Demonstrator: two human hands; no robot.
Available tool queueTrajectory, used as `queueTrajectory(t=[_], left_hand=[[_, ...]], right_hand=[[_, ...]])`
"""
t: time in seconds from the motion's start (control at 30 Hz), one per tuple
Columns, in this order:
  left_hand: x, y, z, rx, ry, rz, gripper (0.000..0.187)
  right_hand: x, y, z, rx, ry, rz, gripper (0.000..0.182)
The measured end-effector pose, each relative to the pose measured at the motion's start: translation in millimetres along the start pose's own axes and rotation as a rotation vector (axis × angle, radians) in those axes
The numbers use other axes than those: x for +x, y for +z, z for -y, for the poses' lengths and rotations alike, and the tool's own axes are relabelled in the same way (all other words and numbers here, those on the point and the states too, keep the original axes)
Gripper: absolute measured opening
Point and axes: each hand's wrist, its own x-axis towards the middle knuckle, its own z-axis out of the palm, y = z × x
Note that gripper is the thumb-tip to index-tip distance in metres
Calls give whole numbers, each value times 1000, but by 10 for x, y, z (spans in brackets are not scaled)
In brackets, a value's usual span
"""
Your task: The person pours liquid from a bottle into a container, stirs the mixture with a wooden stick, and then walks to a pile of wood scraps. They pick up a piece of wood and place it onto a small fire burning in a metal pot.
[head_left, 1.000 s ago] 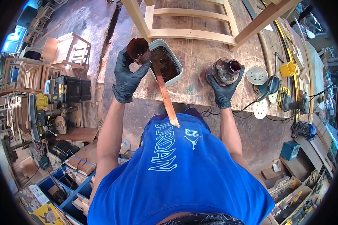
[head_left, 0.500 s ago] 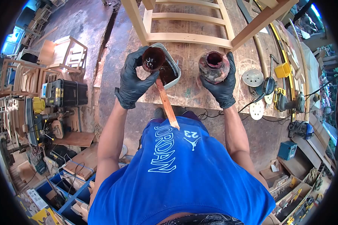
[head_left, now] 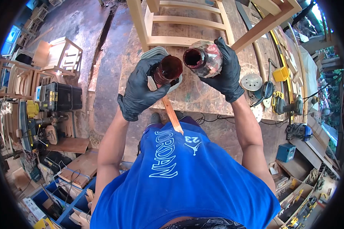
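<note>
Black gloves cover both hands. My left hand (head_left: 138, 87) is closed around a small dark red-stained cup (head_left: 170, 68), its mouth facing up. In my right hand (head_left: 230, 74) is a round, stained glass jar (head_left: 211, 59), tilted with its open mouth toward the cup. The two rims are close but apart, and no flowing liquid shows between them. Behind my left hand is a grey plastic tub (head_left: 155, 51), mostly hidden. A flat wooden stick (head_left: 172, 115) juts from below the cup toward my shirt; its upper end is hidden.
A pale wooden chair frame (head_left: 183, 41) lies on the worn workbench (head_left: 195, 97) ahead. To the right are sanding discs (head_left: 251, 81), a yellow cup (head_left: 281, 74), a cordless drill (head_left: 297, 105) and cables. Chairs (head_left: 61, 57) and a black toolbox (head_left: 67, 96) stand at left.
My right hand has moved left and up, tipping the jar from upright toward the cup. My left hand has shifted right with the cup, now covering more of the tub.
</note>
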Motion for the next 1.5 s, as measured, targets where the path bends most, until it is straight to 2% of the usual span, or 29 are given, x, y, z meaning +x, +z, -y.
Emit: queueTrajectory(t=[0.07,0.23,0.33,0.5,0.67,0.9,1.07,1.17,1.5], left_hand=[[-3,-1,-28,-15,-3,-14,64],[-29,-37,-61,-28,-11,-24,63],[-47,-70,-62,-15,-12,32,69],[-77,-70,-11,-120,-31,61,69],[-93,-83,-2,-133,-55,54,69],[-86,-115,47,-110,-30,65,69],[-73,-92,43,-162,-22,41,70],[-67,-95,25,-162,-31,40,70],[-44,-103,6,-197,-20,45,65]], right_hand=[[57,-6,-15,-72,-88,2,113],[195,-32,-14,-112,-109,25,109],[230,-27,-3,-132,-135,29,108],[284,-58,51,-169,-114,78,106],[315,-86,37,-213,-186,59,106],[355,-112,64,-230,-193,70,107],[375,-117,143,-206,-68,106,104],[351,-117,111,-219,-92,92,102],[335,-118,50,-225,-201,64,111]])
